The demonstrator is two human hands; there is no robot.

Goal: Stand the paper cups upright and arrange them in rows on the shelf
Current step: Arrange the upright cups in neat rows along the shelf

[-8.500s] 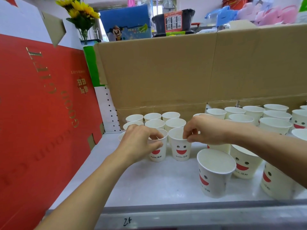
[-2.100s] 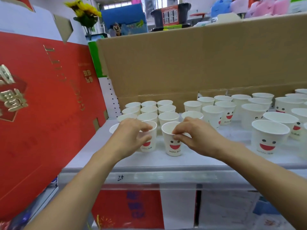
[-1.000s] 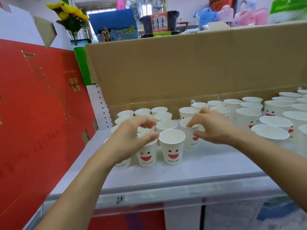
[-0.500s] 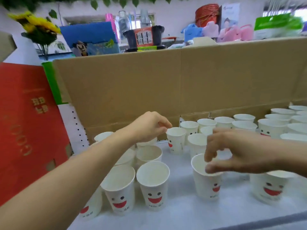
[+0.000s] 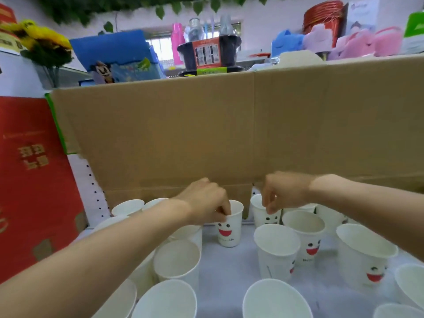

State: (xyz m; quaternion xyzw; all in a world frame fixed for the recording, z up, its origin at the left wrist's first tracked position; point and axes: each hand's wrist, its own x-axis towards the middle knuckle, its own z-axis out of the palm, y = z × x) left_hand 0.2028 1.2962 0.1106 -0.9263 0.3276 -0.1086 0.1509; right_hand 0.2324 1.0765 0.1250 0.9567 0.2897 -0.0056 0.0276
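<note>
Several white paper cups with red smiling faces stand upright on the white shelf [image 5: 231, 267]. My left hand [image 5: 206, 201] pinches the near rim of one smiley cup [image 5: 229, 230] at the back, close to the cardboard wall. My right hand [image 5: 282, 191] pinches the rim of a neighbouring cup [image 5: 269, 219] to the right, also at the back. A cup [image 5: 305, 235] and another cup [image 5: 276, 251] stand just in front of the right hand. More cups fill the left rows [image 5: 176, 265] and the near edge [image 5: 273, 299].
A tall brown cardboard wall [image 5: 229, 125] closes the back of the shelf. A red gift box [image 5: 32, 180] stands at the left, with a white pegboard strip [image 5: 91, 187] beside it. Further cups [image 5: 364, 253] stand at the right. Yellow flowers and coloured goods sit above.
Both hands have reached to the back row. The left now pinches a smiley cup's rim and the right has left the front cup for a back one. The camera has moved closer.
</note>
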